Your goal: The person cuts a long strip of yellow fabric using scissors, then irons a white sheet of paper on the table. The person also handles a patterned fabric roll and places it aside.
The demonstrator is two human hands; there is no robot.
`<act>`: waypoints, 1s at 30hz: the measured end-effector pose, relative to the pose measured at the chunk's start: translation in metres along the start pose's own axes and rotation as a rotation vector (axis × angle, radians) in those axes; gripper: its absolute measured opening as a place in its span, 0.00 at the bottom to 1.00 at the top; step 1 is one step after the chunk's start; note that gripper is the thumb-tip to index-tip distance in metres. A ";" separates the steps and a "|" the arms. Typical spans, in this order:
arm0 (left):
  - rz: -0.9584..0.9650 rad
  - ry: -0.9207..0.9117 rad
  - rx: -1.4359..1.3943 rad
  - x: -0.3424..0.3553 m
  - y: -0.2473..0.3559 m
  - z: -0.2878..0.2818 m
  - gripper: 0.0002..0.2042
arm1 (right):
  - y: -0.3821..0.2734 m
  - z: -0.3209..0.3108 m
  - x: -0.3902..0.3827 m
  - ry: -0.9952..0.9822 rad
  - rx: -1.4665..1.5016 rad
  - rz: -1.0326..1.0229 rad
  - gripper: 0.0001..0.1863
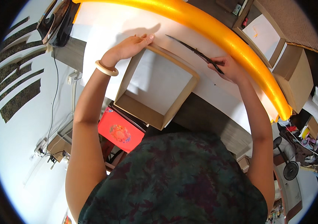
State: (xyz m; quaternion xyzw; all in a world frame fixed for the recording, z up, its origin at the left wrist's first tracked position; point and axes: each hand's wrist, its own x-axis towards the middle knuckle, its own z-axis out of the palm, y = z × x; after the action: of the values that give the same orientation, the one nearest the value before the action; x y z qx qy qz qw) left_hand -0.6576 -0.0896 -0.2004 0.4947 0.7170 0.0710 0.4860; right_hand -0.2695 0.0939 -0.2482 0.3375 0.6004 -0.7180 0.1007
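Note:
My left hand (133, 44), with a pale bangle at the wrist, rests fingers apart at the top-left corner of an open kraft cardboard box (178, 95) with a white inner base. My right hand (224, 67) holds long dark scissors (189, 48) by the handles, pointing up-left above white paper (211, 93) beside the box. A yellow, shiny rolled edge or strip (203, 22) curves along the far side of the paper.
A dark iron (47, 26) stands at far left. More cardboard boxes (297, 78) sit at right. A red patterned item (120, 132) lies under the box's near edge. Dark grey tabletop (196, 115) shows below the paper; cables hang by the left wall.

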 end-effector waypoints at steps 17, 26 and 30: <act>0.275 -0.129 0.038 -0.006 -0.015 -0.008 0.36 | -0.004 0.016 0.018 0.009 0.133 0.024 0.15; 0.338 -0.117 -0.065 -0.002 -0.034 -0.005 0.35 | -0.037 0.041 0.038 0.057 0.049 0.028 0.16; 0.360 -0.118 -0.089 -0.002 -0.038 -0.005 0.35 | -0.046 0.046 0.037 0.068 0.068 0.064 0.16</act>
State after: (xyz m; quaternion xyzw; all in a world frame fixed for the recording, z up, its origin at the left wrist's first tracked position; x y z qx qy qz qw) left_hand -0.6861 -0.1087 -0.2184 0.5960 0.5835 0.1593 0.5281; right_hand -0.3388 0.0726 -0.2319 0.3841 0.5677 -0.7223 0.0917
